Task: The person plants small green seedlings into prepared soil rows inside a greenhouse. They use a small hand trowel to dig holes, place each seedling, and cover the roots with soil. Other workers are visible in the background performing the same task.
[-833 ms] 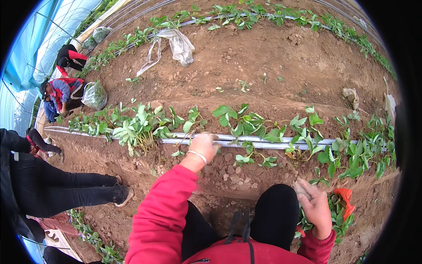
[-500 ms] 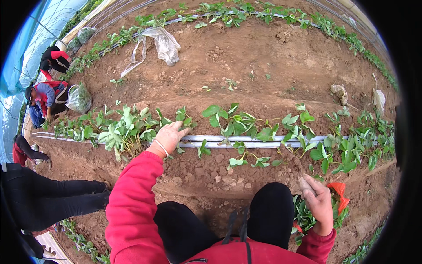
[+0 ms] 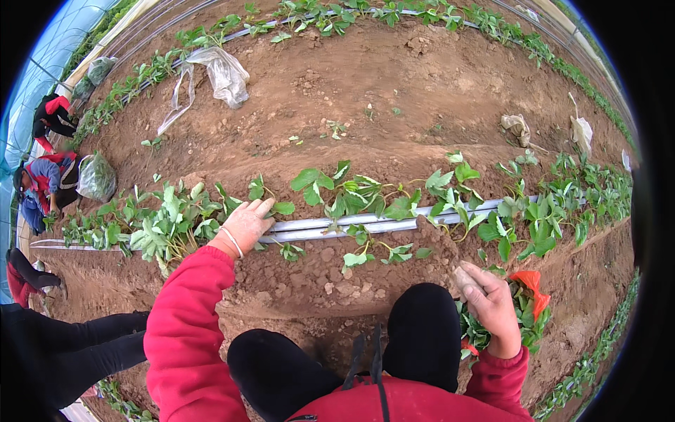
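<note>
Soil (image 3: 394, 77) stretches toward blue sheeting (image 3: 43, 74), right hand's (image 3: 493, 306) fingers clamping muddy tool (image 3: 434, 239), left hand's (image 3: 246, 226) grip unclear.

**Colour Assignment by Component**

Row plants (image 3: 169, 228): mid-green, several leaves paler. Paired strips (image 3: 309, 231): pale grey, light along their length. Soil (image 3: 302, 295): brown, mottled with lighter clods. Tool (image 3: 437, 243): brown, close to the soil's shade. Wearer's jacket (image 3: 186, 323): plain red, with a dark zip (image 3: 384, 401). Wristband (image 3: 232, 241): white. Trousers (image 3: 281, 373): plain black. Bag (image 3: 532, 290) around cut greenery: orange-red. Plastic sheet (image 3: 226, 77): translucent whitish. Co-worker's vest (image 3: 48, 169): red, over blue-grey sleeves (image 3: 43, 177).
</note>
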`<state>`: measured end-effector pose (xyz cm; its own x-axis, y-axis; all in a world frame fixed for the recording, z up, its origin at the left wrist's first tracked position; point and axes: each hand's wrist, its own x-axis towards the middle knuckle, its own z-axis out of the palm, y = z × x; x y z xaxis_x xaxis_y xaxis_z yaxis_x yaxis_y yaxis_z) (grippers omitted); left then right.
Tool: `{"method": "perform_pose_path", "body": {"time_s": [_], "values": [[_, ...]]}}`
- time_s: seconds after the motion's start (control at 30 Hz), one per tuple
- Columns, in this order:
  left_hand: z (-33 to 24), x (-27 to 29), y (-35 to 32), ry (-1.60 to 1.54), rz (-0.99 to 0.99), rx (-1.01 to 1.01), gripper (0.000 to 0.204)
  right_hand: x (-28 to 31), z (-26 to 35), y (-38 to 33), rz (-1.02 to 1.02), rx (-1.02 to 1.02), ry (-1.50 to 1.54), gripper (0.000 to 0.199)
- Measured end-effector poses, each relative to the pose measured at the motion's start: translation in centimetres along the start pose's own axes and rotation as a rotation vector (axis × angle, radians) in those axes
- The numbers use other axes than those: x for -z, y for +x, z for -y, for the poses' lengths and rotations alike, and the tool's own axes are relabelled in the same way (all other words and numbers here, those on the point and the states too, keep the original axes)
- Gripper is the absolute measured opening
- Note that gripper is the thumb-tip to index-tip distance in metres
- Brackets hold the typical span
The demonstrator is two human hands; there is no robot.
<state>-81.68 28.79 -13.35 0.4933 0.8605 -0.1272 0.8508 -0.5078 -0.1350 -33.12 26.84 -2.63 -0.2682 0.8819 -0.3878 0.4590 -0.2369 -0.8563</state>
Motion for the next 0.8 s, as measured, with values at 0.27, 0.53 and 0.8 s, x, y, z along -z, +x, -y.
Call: {"method": "perform_pose_path", "body": {"time_s": [0.27, 0.53, 0.8], "values": [[0.1, 0.1, -0.4, -0.253, -0.316, 0.519, 0.041, -0.6, -0.8, 0.6, -0.002, 0.078, 0.099, 0.040], [1.1, 2.2, -2.7, -0.027, -0.517, 0.184, 0.028, -1.1, -0.9, 0.9, 0.003, 0.002, 0.188, 0.038], [3.0, -2.0, -3.3, -0.174, 0.120, 0.639, 0.022, -1.8, -1.8, 1.5, 0.041, -0.025, 0.166, 0.039]]}}
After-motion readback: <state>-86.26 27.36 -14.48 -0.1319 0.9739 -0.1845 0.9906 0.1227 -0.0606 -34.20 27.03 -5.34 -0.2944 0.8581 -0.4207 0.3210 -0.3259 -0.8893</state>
